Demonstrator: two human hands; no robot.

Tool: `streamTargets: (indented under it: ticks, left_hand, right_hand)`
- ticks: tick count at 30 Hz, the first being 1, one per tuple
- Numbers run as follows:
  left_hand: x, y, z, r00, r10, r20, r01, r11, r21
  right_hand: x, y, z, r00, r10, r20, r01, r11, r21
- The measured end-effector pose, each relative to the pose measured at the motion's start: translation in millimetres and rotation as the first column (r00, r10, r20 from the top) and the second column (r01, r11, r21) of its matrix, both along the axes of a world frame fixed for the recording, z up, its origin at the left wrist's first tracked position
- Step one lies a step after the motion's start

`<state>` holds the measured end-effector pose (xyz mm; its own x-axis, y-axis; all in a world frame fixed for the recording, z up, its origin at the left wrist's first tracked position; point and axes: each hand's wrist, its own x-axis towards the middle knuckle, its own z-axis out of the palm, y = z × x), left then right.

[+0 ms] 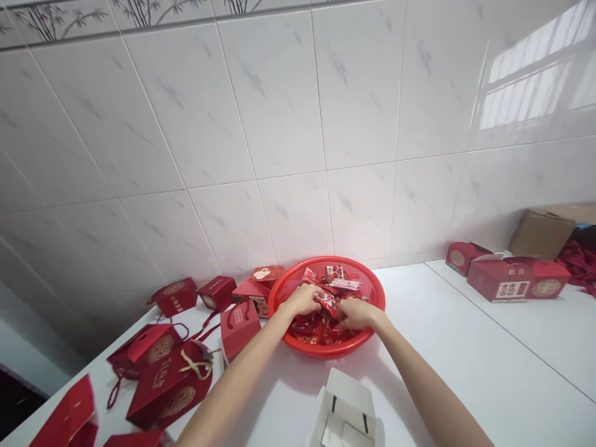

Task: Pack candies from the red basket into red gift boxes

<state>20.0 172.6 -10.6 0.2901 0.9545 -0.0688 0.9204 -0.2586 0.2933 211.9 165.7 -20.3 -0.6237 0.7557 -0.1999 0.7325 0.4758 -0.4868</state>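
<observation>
While both reach inside red basket [372, 292], left hand [305, 299], right hand [356, 313] grip red packets [328, 303].

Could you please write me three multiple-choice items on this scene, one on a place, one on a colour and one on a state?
1. Where are both hands?
A. Inside the basket
B. On the cardboard carton
C. On the wall tiles

2. What colour is the round perforated basket?
A. Blue
B. Red
C. White

3. How does the white box nearest the camera stand?
A. Taped shut
B. Crushed flat
C. Open at the top

Answers:
1 A: the left hand and right hand reach among the wrapped sweets in the basket.
2 B: its rim is red.
3 C: the white box has its flaps up.
</observation>
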Motion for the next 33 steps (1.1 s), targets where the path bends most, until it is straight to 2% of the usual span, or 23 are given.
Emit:
streamTargets:
  ticks: [3,6,10,13,16,20,28,33]
  left_hand:
    - [-8,2,-0.7,0.977,0.017,0.212,-0.019,1.000,0.008]
    - [-13,4,-0.5,0.906,0.038,0.422,-0.048,0.999,0.013]
    - [-15,3,0.8,0.763,0.054,0.644,-0.063,0.998,-0.010]
    - [-15,2,0.6,0.657,0.066,0.751,-0.060,0.998,-0.036]
    - [-15,2,-0.8,0.578,0.065,0.814,-0.049,0.998,-0.045]
    - [-16,5,-2.1,0.525,0.047,0.850,-0.051,0.998,-0.023]
    - [-17,8,-3.9,0.503,0.013,0.864,-0.080,0.996,0.032]
    - [-18,10,-5.9,0.500,-0.021,0.866,-0.101,0.991,0.083]
  right_hand:
    - [1,-1,2.4,0.988,-0.029,-0.149,0.021,0.998,-0.053]
    - [3,0,1.9,0.942,-0.103,-0.319,0.081,0.993,-0.082]
    - [6,4,-1.1,0.822,-0.221,-0.524,0.169,0.975,-0.146]
    - [8,4,-0.6,0.711,-0.287,-0.642,0.188,0.957,-0.220]
    - [10,2,2.3,0.601,-0.348,-0.720,0.172,0.936,-0.308]
    - [13,1,5.1,0.467,-0.433,-0.771,0.145,0.898,-0.416]
    - [15,6,4.9,0.298,-0.521,-0.800,-0.013,0.835,-0.549]
    - [18,6,7.3,0.233,-0.552,-0.801,-0.085,0.808,-0.583]
